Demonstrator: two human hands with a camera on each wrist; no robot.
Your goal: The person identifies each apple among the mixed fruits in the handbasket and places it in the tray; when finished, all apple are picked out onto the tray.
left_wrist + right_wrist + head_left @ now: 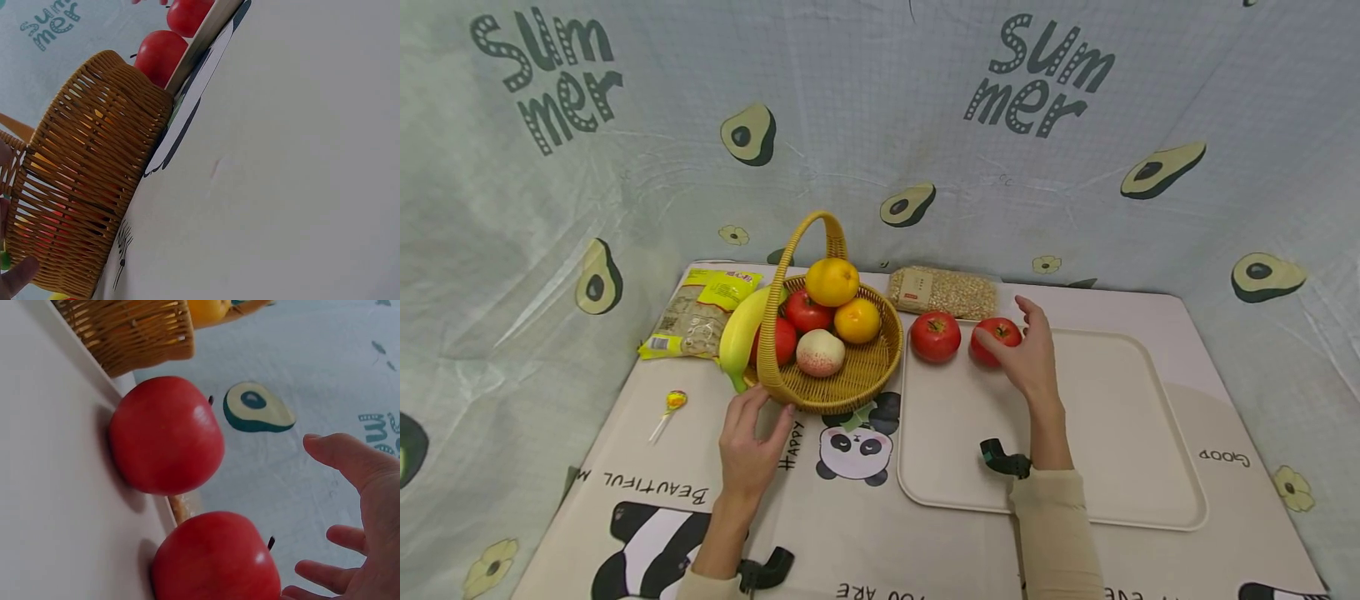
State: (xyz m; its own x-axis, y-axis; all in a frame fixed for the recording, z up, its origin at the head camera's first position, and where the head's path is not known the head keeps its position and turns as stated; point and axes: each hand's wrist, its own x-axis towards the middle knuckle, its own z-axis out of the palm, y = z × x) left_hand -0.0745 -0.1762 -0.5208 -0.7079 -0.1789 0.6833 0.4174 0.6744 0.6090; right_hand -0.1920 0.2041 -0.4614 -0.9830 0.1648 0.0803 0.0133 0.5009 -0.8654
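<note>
A yellow wicker basket point(865, 379) with an arched handle stands left of centre. Inside lie two red apples point(808, 312), two oranges point(832, 282) and a pale peach point(821, 353); bananas point(745, 333) hang over its left side. My left hand point(751, 446) holds the basket at its near rim, thumb and fingers either side of the handle's foot. Two more red apples, a left one point(935, 337) and a right one point(996, 340), sit at the far left of a beige tray point(1120, 433). Near the right apple, my right hand point(369, 506) has its thumb and fingers spread, gripping nothing.
Behind the tray lies a clear bag of grains point(943, 292). A yellow snack bag point(696, 312) is at the back left, and a lollipop point(674, 402) lies in front of it. A printed cloth covers the table, with a patterned curtain point(850, 125) behind.
</note>
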